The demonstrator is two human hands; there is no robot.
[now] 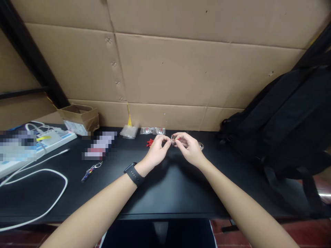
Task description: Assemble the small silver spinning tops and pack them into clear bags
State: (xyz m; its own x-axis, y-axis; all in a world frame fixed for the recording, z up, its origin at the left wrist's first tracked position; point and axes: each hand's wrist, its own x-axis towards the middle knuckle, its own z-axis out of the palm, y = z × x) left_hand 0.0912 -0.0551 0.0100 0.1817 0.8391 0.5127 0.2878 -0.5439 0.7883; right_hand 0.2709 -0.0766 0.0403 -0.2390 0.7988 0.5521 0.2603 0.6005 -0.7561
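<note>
Above the back part of the black table, my left hand (158,149) and my right hand (190,147) meet. Between their fingertips is a small clear, shiny disc (173,140), held on edge and looking like a suction cup. My left hand pinches its left side, and my right fingers close on the other side. A bit of red shows by the right fingertips; its shape is hard to make out. Several small red plastic pieces (150,142) lie just left of my left hand. Partly hidden behind my right hand are more clear round discs (201,146).
Two bagged clear discs with red centres, one bagged disc (147,130) beside another (159,131), lie at the back near clear plastic bags (129,131). Leftward are a keychain (91,171), white cable (66,186), power strip (69,137) and cardboard box (84,119). A black backpack (281,127) stands right.
</note>
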